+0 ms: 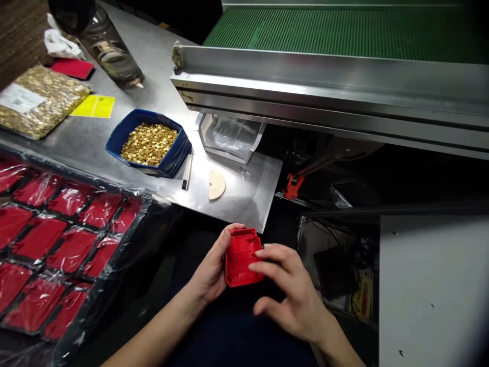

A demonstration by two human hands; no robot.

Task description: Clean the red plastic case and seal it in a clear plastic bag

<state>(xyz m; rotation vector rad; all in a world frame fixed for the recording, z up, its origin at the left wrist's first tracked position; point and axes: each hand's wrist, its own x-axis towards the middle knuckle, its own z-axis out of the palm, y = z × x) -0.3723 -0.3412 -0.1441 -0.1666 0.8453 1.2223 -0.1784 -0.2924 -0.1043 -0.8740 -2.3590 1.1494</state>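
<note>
My left hand (214, 270) grips a red plastic shell (241, 259) by its left side, above my lap. The shell's hollow inside, with low ribs and small posts, faces up. Over its right part reach the fingers of my right hand (288, 290), spread, with the thumb well apart. Two fingertips are at the shell's inside; whether they press on it I cannot tell, and nothing shows between them. Ahead on the metal table sits a blue bin (160, 165) of small brass-coloured parts (150, 144).
Left is a plastic-lined tray (126, 244) of red shells (72, 250). The metal table (237, 199) bears a cutter knife (187, 171), a pale half-disc (217, 185), a clear bin (229, 135), a bottle (110, 51) and a bag of brass parts (46, 97). A green conveyor (324, 30) runs beyond.
</note>
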